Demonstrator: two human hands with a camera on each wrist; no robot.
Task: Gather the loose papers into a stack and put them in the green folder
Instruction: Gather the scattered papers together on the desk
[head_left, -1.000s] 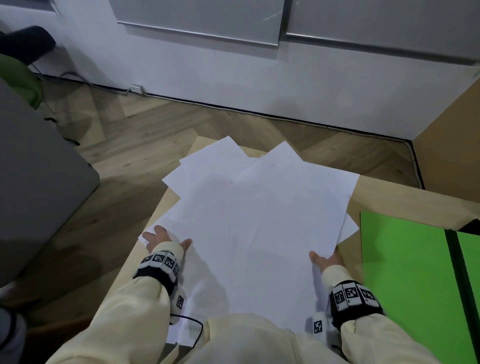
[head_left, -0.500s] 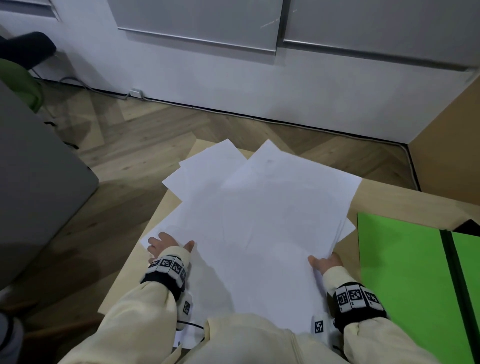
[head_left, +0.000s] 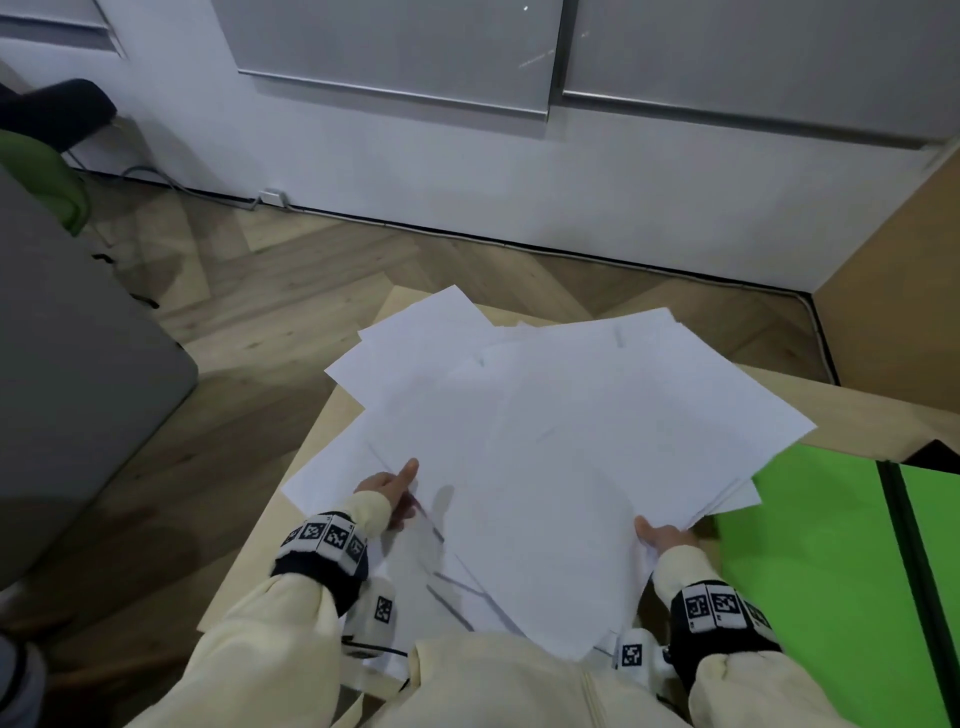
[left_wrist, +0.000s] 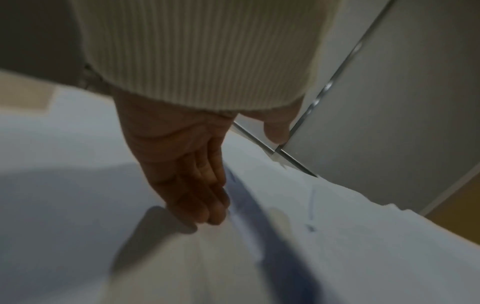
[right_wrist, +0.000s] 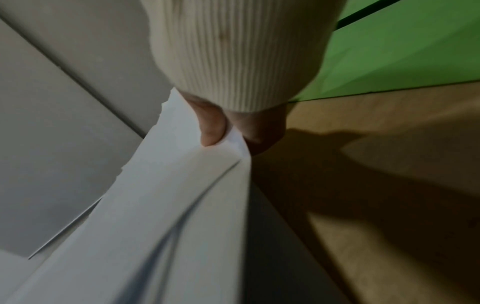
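Note:
Several white papers lie fanned over the left part of the light wood table. My right hand pinches the right edge of an upper bundle, thumb on top and fingers below, as the right wrist view shows at the hand and the sheets. That bundle is raised and its corner overhangs the green folder, which lies open and flat on the right. My left hand rests with straight fingers on the lower sheets, thumb lifted.
A grey cabinet stands left of the table over wood floor. The table's left edge is close to my left arm, and some sheets overhang it. A wooden panel rises at the back right, with a white wall behind.
My right hand has raised the upper bundle and swung it right, over the folder's edge. My left hand has shifted inward along the lower sheets, its thumb now raised.

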